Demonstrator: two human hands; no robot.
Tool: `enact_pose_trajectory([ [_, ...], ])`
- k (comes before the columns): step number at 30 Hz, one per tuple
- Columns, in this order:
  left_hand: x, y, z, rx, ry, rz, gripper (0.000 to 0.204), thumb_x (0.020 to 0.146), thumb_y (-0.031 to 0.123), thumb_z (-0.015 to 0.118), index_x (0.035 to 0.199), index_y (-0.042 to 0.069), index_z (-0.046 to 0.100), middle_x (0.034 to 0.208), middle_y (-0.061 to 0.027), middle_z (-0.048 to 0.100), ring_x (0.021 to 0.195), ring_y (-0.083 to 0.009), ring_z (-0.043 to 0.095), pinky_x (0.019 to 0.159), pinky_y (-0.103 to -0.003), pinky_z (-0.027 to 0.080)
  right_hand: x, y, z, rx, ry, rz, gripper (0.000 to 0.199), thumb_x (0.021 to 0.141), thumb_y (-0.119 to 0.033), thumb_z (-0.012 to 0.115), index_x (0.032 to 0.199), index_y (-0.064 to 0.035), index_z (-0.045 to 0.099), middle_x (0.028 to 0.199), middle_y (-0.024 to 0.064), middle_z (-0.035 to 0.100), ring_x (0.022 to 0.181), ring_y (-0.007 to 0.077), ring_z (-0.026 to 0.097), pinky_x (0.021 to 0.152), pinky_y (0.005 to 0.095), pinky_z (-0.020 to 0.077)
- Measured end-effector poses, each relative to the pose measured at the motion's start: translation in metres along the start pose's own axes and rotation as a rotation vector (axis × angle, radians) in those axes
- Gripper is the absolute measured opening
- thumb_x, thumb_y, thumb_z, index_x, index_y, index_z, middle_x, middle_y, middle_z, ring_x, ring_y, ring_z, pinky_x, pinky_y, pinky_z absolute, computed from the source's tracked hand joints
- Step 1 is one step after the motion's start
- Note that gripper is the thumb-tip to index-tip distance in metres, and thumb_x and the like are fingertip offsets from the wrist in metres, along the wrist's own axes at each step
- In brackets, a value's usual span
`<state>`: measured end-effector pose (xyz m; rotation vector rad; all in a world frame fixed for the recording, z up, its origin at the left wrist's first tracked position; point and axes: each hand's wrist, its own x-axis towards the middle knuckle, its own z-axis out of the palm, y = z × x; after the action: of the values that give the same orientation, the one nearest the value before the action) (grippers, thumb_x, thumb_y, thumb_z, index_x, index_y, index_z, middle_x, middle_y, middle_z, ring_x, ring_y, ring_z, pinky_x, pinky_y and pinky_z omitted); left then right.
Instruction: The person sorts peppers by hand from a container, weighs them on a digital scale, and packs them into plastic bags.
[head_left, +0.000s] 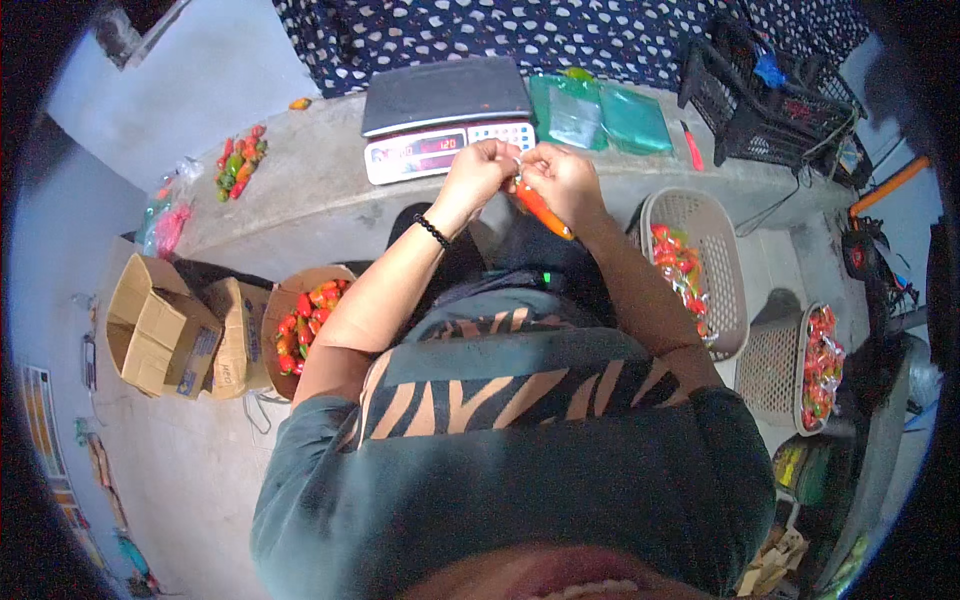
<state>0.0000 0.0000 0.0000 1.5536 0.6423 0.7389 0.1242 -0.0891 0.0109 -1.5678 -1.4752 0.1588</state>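
Note:
My left hand (pixel 480 168) and my right hand (pixel 563 182) meet in front of the scale, both closed with fingers pinched together. Below my right hand hangs a long, shiny orange thing (pixel 545 212) with bright glints, like peppers in clear plastic; its exact kind is unclear. What my left fingertips pinch is too small to make out. Just behind the hands stands a white digital scale (pixel 415 155) with a dark flat pan and a lit red display. Right of it lie green plastic bags (pixel 635 120) in flat stacks.
Loose red and green peppers (pixel 240 165) lie on the concrete counter (pixel 310 165). A box of red peppers (pixel 308 325) and open cartons (pixel 150 330) stand at left. At right are beige baskets (pixel 735 260) with bagged peppers, a red-handled tool (pixel 692 146) and black crates (pixel 770 110).

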Motion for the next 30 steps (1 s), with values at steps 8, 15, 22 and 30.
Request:
enact_pose_trajectory([
  [8,-0.030,-0.050,0.025,-0.298,-0.087,-0.395,0.008,0.073,-0.002,0.053,0.081,-0.001,0.053,0.070,-0.0050,0.055,0.057,-0.0107,0.053,0.053,-0.022,0.047,-0.055,0.036,0.018,-0.154,-0.161,0.157,0.022,0.074,-0.028,0.059,0.074,-0.0064,0.061,0.072,0.0150,0.061,0.067,0.0306,0.061,0.062,0.0391,0.0479],
  [15,-0.037,-0.061,0.016,-0.316,-0.120,-0.354,0.003,0.071,0.000,0.055,0.072,0.002,0.053,0.064,-0.0039,0.054,0.056,-0.0099,0.053,0.052,-0.021,0.045,-0.064,0.033,0.024,-0.054,-0.192,0.193,0.020,0.074,-0.028,0.059,0.074,-0.0083,0.062,0.069,0.0121,0.062,0.064,0.0270,0.062,0.060,0.0366,0.0484],
  [22,-0.038,-0.058,0.010,-0.351,-0.194,-0.418,0.004,0.072,0.004,0.058,0.070,0.002,0.056,0.066,-0.0051,0.057,0.058,-0.0131,0.055,0.059,-0.024,0.048,-0.066,0.049,0.028,-0.009,-0.198,0.170,0.017,0.073,-0.024,0.056,0.074,-0.0071,0.061,0.071,0.0118,0.062,0.065,0.0264,0.063,0.061,0.0353,0.0488],
  [30,-0.031,-0.060,0.003,-0.379,-0.300,-0.527,0.011,0.080,0.014,0.059,0.085,0.005,0.060,0.081,-0.0021,0.059,0.073,-0.0110,0.054,0.060,-0.023,0.044,-0.073,0.037,0.025,0.210,-0.047,0.246,0.015,0.076,-0.018,0.054,0.078,-0.0043,0.058,0.074,0.0116,0.063,0.068,0.0240,0.064,0.063,0.0335,0.0494],
])
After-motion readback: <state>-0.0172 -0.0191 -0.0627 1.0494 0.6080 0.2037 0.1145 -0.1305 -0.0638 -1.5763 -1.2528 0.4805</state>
